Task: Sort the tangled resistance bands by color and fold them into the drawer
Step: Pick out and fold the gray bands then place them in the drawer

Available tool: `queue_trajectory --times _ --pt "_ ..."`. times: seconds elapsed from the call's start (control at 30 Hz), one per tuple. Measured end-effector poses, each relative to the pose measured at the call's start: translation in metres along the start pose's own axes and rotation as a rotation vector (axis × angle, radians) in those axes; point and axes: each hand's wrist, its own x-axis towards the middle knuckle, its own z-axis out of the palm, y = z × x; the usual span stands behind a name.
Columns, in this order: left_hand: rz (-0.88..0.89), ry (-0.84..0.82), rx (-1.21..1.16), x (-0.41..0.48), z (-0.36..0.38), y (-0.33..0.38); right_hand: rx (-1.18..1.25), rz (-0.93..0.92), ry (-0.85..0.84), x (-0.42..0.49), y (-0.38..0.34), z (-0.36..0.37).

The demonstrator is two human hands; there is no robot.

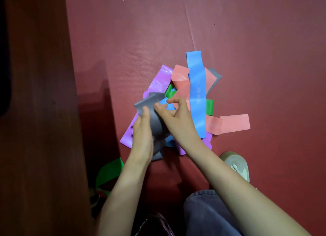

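Note:
A tangled pile of resistance bands lies on the dark red mat. A long blue band runs over the top, with pink bands to the right, purple bands beneath and bits of green band showing. My left hand grips a grey band lifted at the pile's left side. My right hand pinches the same grey band from the right, its fingers curled over the edge. A second grey band end sticks out at the far right.
A separate green band lies near the left, beside a tall brown wooden panel. My shoe and trouser leg are at the lower right. No drawer is in view.

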Motion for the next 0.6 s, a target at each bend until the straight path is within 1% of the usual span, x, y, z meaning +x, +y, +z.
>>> queue_trajectory --times 0.03,0.13,0.23,0.27,0.3,0.4,0.43,0.53,0.6 --pt "0.042 0.001 -0.011 0.005 -0.003 0.005 -0.036 0.008 -0.052 -0.003 0.006 -0.002" --pt "0.195 0.011 0.054 0.017 -0.011 0.020 -0.213 -0.006 -0.248 -0.011 0.025 -0.009" --pt "0.200 0.038 0.103 0.012 -0.017 0.017 -0.495 -0.078 -0.373 -0.012 0.031 -0.010" --pt "0.189 0.055 0.097 0.010 -0.020 0.014 -0.531 -0.083 -0.418 -0.012 0.028 -0.009" --pt "0.183 0.072 0.086 0.008 -0.022 0.013 -0.505 -0.071 -0.474 -0.012 0.023 -0.011" --pt "0.211 0.104 0.078 0.011 -0.027 0.021 -0.190 0.103 -0.647 -0.013 0.011 -0.015" --pt "0.230 0.109 0.065 0.012 -0.027 0.026 -0.131 0.147 -0.699 -0.015 0.010 -0.015" --pt "0.275 0.107 0.044 0.016 -0.030 0.035 -0.123 0.170 -0.768 -0.018 0.021 -0.010" --pt "0.285 0.112 0.074 0.016 -0.032 0.035 -0.132 0.242 -0.789 -0.018 0.031 -0.005"
